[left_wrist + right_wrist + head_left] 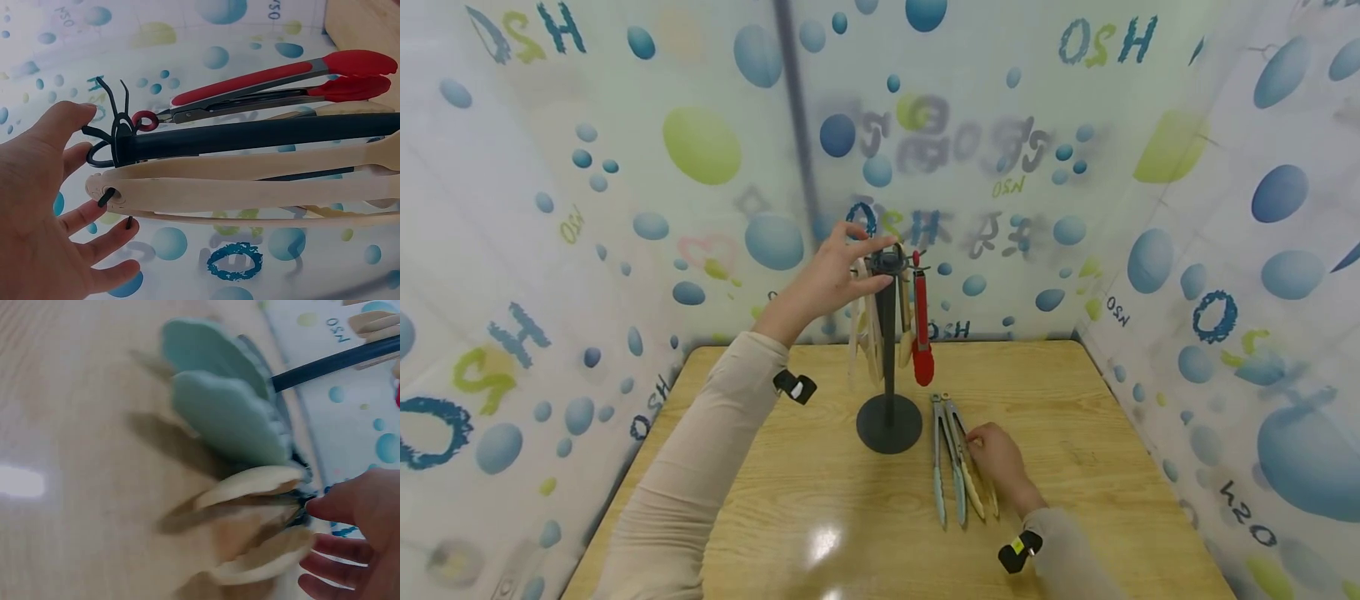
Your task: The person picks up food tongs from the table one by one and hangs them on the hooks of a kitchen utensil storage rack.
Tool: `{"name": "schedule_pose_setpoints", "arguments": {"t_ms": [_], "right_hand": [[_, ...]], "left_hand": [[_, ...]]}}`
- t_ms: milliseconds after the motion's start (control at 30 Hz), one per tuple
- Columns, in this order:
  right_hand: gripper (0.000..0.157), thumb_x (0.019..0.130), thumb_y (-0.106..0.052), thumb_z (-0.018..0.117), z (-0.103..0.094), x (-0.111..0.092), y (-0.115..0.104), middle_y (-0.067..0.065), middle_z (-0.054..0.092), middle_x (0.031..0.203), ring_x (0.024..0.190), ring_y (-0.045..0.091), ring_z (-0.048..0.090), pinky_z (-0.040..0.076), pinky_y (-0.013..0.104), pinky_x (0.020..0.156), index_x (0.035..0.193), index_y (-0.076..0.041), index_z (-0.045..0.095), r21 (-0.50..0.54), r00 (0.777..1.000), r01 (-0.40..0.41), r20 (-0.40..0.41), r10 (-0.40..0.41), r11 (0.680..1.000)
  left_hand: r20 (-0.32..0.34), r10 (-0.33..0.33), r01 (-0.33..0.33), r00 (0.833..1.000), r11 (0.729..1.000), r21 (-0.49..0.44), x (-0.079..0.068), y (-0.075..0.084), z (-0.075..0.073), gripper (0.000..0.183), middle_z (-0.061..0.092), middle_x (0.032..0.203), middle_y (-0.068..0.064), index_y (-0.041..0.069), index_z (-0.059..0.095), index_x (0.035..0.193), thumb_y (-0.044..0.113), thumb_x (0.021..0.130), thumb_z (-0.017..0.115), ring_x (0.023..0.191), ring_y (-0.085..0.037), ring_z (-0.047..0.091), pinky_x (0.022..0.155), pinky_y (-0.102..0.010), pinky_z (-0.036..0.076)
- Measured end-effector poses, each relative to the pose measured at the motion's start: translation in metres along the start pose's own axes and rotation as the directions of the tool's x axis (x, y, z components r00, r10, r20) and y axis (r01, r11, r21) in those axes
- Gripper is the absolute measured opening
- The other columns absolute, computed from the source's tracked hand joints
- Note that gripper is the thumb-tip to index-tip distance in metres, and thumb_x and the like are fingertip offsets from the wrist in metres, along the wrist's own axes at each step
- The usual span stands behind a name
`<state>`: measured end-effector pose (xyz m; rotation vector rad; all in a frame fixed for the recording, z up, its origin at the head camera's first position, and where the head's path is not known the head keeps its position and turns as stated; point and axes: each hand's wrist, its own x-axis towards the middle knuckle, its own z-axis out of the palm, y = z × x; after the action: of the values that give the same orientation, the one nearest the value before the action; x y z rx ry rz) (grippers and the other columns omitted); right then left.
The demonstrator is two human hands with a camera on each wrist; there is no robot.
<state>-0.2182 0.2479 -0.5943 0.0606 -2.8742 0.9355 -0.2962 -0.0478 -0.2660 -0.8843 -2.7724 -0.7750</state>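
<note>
At the top of a black stand (889, 342), my left hand (835, 271) pinches the hooked hub between thumb and index finger, its other fingers spread in the left wrist view. Red tongs (250, 81) hang from a hook there, near cream tongs (219, 194) whose hole is threaded on a hook. My right hand (997, 458) pinches the handle of cream-tipped tongs (250, 484) lying on the table. Teal-tipped tongs (950, 483) lie just left of them, both pairs spread apart at the tips. Part of the right hand's grip is hidden behind its own fingers.
The stand's round base (889, 429) rests on a wooden table (805, 467), left of the lying tongs. More cream utensils (905, 325) hang behind the pole. A patterned curtain (700, 217) closes in the back and sides.
</note>
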Motion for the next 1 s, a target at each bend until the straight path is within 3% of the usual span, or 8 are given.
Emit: {"name": "schedule_pose_setpoints", "arguments": {"t_ms": [233,467,667,867,1000], "right_hand": [[0.012,0.087,-0.009,0.069,0.011,-0.004,0.001,0.005,0.070,0.094,0.078,0.017,0.064,0.053,0.034,0.064,0.094,-0.012,0.079,-0.087,0.999,0.032,0.009,-0.031,0.996],[0.010,0.087,-0.006,0.071,0.012,-0.006,0.008,0.006,0.069,0.085,0.072,0.017,0.064,0.055,0.034,0.063,0.092,-0.007,0.079,-0.093,0.999,0.034,-0.028,-0.036,0.995],[0.009,0.085,-0.005,0.072,-0.002,-0.010,0.023,0.009,0.073,0.089,0.075,0.022,0.068,0.056,0.037,0.063,0.090,-0.008,0.079,-0.113,0.998,0.012,-0.062,-0.019,0.994],[0.012,0.092,-0.014,0.066,-0.009,-0.004,0.026,0.012,0.071,0.099,0.063,0.012,0.056,0.045,0.027,0.054,0.100,-0.008,0.074,-0.106,1.000,-0.022,-0.015,0.020,0.994],[0.025,0.092,-0.017,0.064,-0.008,0.002,0.023,0.017,0.067,0.100,0.064,0.017,0.053,0.042,0.030,0.054,0.113,-0.005,0.068,-0.110,0.999,-0.051,-0.001,0.052,0.993]], "left_hand": [[-0.005,0.011,-0.011,1.000,0.999,0.030,0.000,0.001,-0.003,0.061,0.027,0.151,-0.017,0.033,0.040,0.152,0.042,0.096,0.063,0.108,-0.030,0.045,0.084,-0.044,0.047],[0.017,-0.008,0.008,1.000,0.999,0.041,0.000,0.004,-0.004,0.063,0.028,0.150,-0.018,0.032,0.040,0.152,0.043,0.095,0.064,0.105,-0.030,0.046,0.085,-0.044,0.048],[0.037,-0.013,0.011,0.999,0.999,0.042,0.000,0.005,-0.006,0.064,0.028,0.149,-0.019,0.034,0.038,0.153,0.042,0.095,0.064,0.102,-0.029,0.048,0.084,-0.043,0.049],[0.034,-0.020,0.018,0.999,0.999,0.050,0.000,0.005,-0.009,0.065,0.029,0.148,-0.020,0.032,0.039,0.152,0.041,0.094,0.066,0.097,-0.028,0.048,0.081,-0.042,0.048],[0.049,-0.033,0.030,0.998,0.998,0.051,0.000,0.007,-0.007,0.067,0.029,0.149,-0.019,0.034,0.038,0.152,0.044,0.093,0.067,0.100,-0.028,0.048,0.083,-0.042,0.049]]}}
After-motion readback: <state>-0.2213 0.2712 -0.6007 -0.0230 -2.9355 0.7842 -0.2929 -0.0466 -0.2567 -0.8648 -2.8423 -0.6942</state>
